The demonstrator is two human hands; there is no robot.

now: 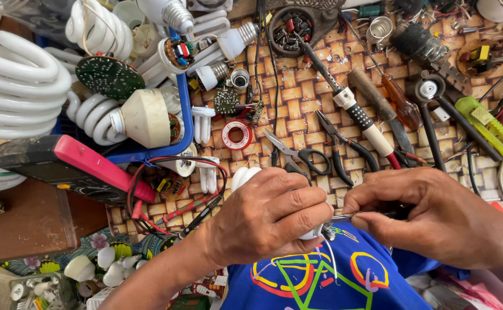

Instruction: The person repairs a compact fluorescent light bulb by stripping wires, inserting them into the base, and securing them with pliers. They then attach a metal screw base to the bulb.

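Note:
My left hand [271,215] is closed around a white lamp base [243,177], of which only the rounded top and a bit near the fingertips show. My right hand [429,215] pinches a thin metal tool [352,214] whose tip points at the lamp base by my left fingers. Both hands hover over my blue printed shirt [320,275], just in front of the woven mat [297,92].
A blue tray [185,123] of spiral lamps and circuit boards sits at left, with a red-edged multimeter [68,163] and its leads beside it. Scissors [294,155], pliers [337,143], a soldering iron [349,103], screwdrivers, red tape roll [237,135] and green tool [492,132] lie on the mat.

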